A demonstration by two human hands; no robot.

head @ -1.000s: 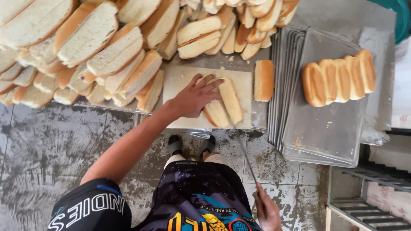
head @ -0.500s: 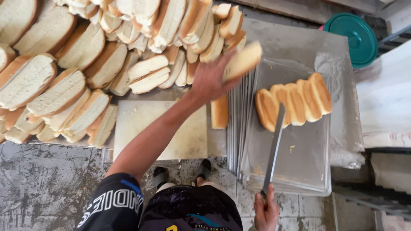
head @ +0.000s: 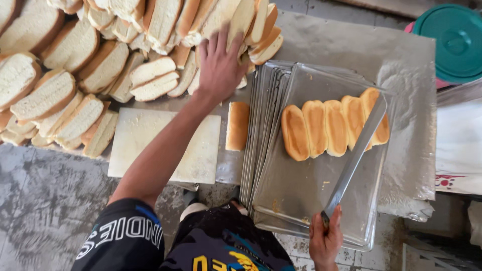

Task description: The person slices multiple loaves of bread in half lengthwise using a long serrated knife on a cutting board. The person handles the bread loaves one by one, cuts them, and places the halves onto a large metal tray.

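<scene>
My left hand reaches far forward and rests flat on the pile of cut bread halves, fingers spread, holding nothing I can see. My right hand grips the handle of a long knife near my body; its blade slants up over the top metal tray and its tip lies across a row of several whole golden rolls. A white cutting board sits bare under my left forearm. One bread piece lies between the board and the trays.
A stack of metal trays stands right of the board on a foil-covered table. A teal round lid is at the back right. Grey stained floor shows at the lower left.
My left hand lifted cut bread off the board, carried it up, and now rests on the pile. My right hand swung the knife from beside my legs up over the tray of rolls.
</scene>
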